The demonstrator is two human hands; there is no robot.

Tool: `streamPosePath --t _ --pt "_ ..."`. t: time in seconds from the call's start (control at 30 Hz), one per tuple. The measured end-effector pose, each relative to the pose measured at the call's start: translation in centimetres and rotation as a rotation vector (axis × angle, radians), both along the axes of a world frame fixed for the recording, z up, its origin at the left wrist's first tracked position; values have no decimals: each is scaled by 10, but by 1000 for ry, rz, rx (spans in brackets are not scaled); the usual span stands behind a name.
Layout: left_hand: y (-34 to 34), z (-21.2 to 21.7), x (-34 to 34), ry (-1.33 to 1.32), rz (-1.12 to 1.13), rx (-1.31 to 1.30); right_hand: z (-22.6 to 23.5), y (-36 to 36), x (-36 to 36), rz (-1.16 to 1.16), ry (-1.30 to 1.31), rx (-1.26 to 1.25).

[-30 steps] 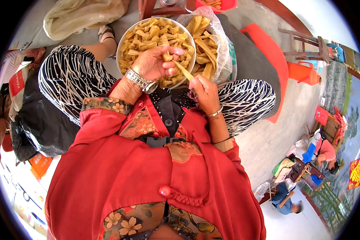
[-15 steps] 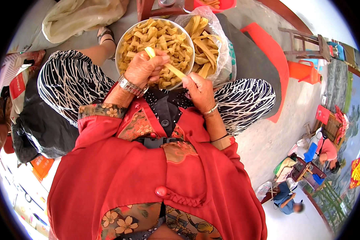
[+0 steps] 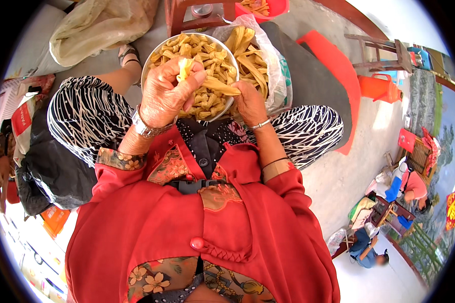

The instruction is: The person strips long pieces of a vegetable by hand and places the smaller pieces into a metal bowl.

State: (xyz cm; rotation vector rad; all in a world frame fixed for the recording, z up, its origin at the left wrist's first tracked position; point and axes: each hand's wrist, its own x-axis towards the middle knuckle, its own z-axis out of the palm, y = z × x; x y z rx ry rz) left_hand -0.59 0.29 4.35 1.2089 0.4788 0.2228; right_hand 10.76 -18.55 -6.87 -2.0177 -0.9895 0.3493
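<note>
Between my two hands stretches a yellow leafy vegetable strip [image 3: 220, 87], over a white-rimmed round basin [image 3: 143, 76] in my lap. Its bunched, paler end sticks up from the closed fingers of my left hand [image 3: 163, 96]. The other end reaches the thumb and fingers of my right hand [image 3: 251, 105], which are closed on it. Many short, folded or knotted yellow pieces [image 3: 207, 56] fill the basin. Right beside it, a clear plastic bag [image 3: 276, 76] holds long, loose yellow-brown strips [image 3: 250, 63]. Part of the basin is hidden behind my left hand.
A wooden stool [image 3: 177, 17] and a red tub [image 3: 275, 7] with more strips stand beyond the basin. A cloudy plastic sack [image 3: 98, 30] lies at the far left, a black bag [image 3: 55, 171] nearer. Rightward are an orange jug [image 3: 379, 88] and two people [image 3: 366, 255].
My left hand has come up nearer and turned, and the strip's end is now bunched in its fingers. My right hand has shifted slightly to the strip's tip.
</note>
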Motion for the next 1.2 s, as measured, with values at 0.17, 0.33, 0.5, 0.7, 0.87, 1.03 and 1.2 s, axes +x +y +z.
streamPosePath --t 0.17,0.33,0.5,0.7,0.87,1.03,1.2 --pt "-7 5 -21 -8 -61 162 -4 -15 -16 -115 25 -170" --pt "-10 18 -44 28 -45 304 13 -20 -37 -49 -22 -85" --pt "-16 40 -74 21 -27 386 32 -20 -52 -16 -42 -27" --pt "-19 37 -70 -113 -128 525 12 -13 -49 -105 3 102" --pt "-22 30 -67 -219 -220 542 -21 -18 -37 -666 361 84" --pt "-24 31 -64 -283 -220 562 -76 -21 -15 -743 612 -17" --pt "-22 32 -62 -261 -235 589 -119 -11 25 -957 807 147"
